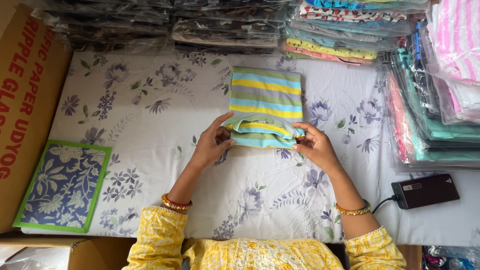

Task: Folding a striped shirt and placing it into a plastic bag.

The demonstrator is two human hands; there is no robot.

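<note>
both hands pinch the near edge of the striped folded garment lying mid-bench on the floral sheet: left hand, right hand. keeping each grip level should square the fold.

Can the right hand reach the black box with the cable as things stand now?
Probably yes. The right hand holds the striped cloth, but the black box lies on the same sheet, off to that side, and nothing stands between them.
</note>
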